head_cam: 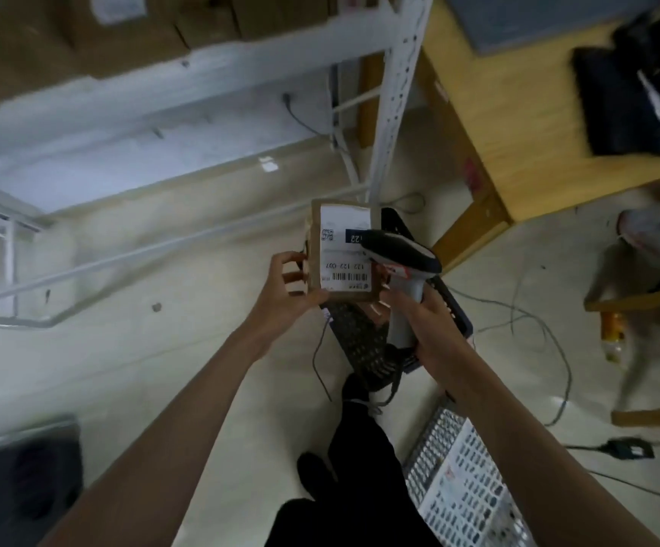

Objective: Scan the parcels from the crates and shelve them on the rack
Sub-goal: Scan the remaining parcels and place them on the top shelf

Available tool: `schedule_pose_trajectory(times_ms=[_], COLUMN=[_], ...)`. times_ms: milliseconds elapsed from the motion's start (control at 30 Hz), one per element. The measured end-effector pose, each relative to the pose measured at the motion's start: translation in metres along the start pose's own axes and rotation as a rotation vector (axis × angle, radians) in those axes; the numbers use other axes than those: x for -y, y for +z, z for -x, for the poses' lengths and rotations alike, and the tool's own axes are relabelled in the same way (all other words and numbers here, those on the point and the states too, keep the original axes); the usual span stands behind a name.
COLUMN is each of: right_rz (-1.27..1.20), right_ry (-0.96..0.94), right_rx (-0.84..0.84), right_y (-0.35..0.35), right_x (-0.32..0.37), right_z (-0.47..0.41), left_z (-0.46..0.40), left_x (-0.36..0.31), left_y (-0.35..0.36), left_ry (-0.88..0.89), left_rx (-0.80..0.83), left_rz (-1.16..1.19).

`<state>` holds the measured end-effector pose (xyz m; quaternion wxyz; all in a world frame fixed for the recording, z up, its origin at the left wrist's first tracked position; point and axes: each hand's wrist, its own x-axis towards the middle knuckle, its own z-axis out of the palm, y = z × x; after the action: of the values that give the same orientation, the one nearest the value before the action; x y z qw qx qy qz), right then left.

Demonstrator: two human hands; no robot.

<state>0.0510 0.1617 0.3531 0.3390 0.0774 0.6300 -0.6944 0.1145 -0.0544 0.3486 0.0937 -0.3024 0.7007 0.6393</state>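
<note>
Matt brown cardboard parcel (342, 250) with white paper label (345, 246); glossy plastic scanner (401, 266); painted metal rack (186, 73).

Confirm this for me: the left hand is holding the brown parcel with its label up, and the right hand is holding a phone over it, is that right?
Not quite. The right hand grips a handheld barcode scanner, not a phone, as the head view shows. The rest stands: the left hand holds the brown parcel with its label facing up.

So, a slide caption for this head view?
Left hand holds a labelled parcel while right hand aims the scanner.
</note>
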Motion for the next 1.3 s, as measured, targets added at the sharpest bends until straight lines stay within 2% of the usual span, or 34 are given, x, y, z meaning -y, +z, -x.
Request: schedule_pose_trajectory(times_ms=[300, 700, 1000, 1300], right_rz=[0.212, 0.340, 0.415, 0.414], right_ry=[-0.085, -0.276, -0.474, -0.636], right_rx=[0.153, 0.386, 0.616, 0.641], right_y=[0.092, 0.225, 0.281, 0.276], right_x=[0.042, 0.098, 0.147, 0.203], right_z=[0.113, 0.203, 0.236, 0.231], left_z=[0.150, 0.302, 0.346, 0.342], left_x=[-0.011, -0.045, -0.079, -0.118], left_y=[-0.079, -0.191, -0.225, -0.225], left_ry=[0.095, 0.231, 0.354, 0.540], left_rx=[-0.139, -0.457, -0.639, -0.797], left_rz=[0.102, 0.104, 0.204, 0.189])
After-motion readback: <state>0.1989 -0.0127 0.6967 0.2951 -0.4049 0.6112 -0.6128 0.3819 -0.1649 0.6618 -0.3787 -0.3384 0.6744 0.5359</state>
